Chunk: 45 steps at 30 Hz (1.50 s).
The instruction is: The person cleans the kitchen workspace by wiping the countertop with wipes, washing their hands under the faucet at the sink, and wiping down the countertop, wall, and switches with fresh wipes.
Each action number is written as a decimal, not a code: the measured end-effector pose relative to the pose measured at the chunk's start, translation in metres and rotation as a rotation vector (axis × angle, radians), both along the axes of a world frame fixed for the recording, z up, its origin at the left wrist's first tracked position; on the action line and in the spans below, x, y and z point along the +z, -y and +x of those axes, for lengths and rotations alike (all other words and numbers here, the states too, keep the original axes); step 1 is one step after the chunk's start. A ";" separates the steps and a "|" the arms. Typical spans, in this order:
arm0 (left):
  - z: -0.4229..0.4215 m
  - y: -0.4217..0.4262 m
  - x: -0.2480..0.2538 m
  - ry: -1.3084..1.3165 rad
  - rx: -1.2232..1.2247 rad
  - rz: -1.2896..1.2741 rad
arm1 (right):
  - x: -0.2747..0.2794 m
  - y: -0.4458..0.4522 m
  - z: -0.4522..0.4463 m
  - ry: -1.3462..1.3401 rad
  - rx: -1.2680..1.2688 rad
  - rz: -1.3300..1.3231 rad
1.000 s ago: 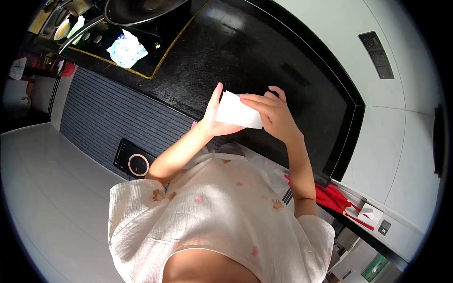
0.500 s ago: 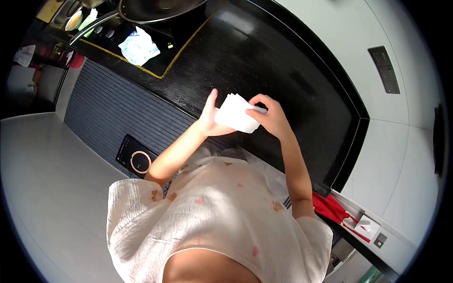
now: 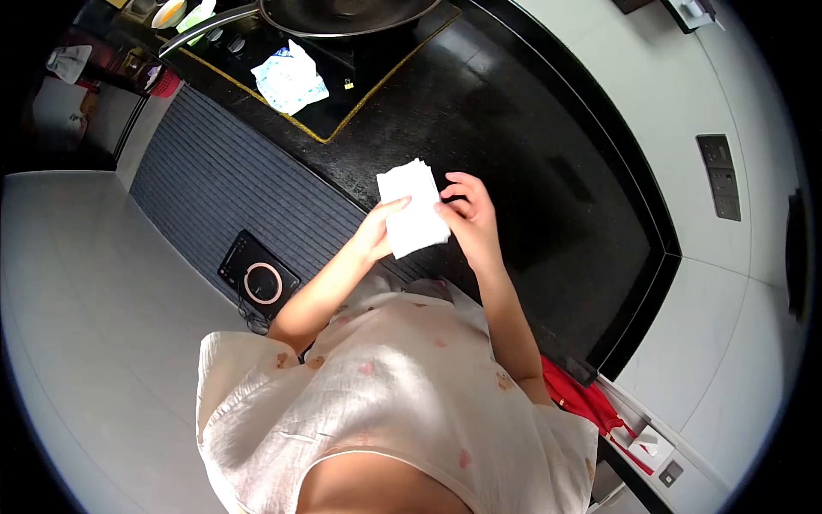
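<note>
A stack of white tissues (image 3: 414, 224) is in front of my body, above the front edge of the black countertop. My left hand (image 3: 377, 230) grips it from the left, thumb lying across the top and the other fingers hidden beneath. Beside the stack's right edge is my right hand (image 3: 471, 218). Its thumb tip touches or nearly touches that edge, while its other fingers are spread and bent with nothing visible between them.
A blue-and-white plastic packet (image 3: 289, 79) lies on the yellow-edged stove top, near a long-handled wok (image 3: 342, 19). The black countertop (image 3: 548, 231) stretches right to a white wall with sockets (image 3: 719, 176). Low on the left is a black device with a ring (image 3: 263, 283).
My left thumb has come down onto the tissues, which now stand more upright. My right fingers have come off the stack's edge and spread. The view has shifted slightly.
</note>
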<state>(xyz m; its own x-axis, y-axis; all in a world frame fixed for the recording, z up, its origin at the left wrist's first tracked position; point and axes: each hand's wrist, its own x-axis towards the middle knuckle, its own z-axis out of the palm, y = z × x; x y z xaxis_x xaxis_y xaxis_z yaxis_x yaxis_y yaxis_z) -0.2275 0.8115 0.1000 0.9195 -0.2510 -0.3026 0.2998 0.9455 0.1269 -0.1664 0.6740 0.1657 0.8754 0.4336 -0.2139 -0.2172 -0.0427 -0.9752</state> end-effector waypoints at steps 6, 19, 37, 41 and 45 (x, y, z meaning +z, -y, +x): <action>0.012 -0.058 0.006 -0.068 0.398 0.485 | 0.004 0.043 0.003 0.026 -0.183 -0.035; 0.091 -0.050 -0.079 0.376 -0.290 2.650 | -0.028 0.109 -0.046 -0.115 -0.372 -0.116; 0.167 -0.052 -0.100 0.370 0.020 2.785 | -0.026 0.203 -0.074 -0.195 -0.796 0.031; 0.168 0.045 -0.039 0.700 -0.422 2.489 | -0.023 0.195 -0.078 -0.191 -0.810 0.024; 0.040 0.132 -0.082 1.484 -0.121 2.071 | -0.018 0.187 -0.069 -0.172 -0.854 0.021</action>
<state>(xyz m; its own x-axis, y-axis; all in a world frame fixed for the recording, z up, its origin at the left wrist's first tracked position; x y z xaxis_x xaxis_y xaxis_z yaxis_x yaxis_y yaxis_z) -0.1878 0.6799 0.0185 0.6759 -0.6448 0.3569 -0.7297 -0.5176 0.4467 -0.2356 0.4867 0.1480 0.8593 -0.3509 -0.3721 -0.3109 0.2194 -0.9248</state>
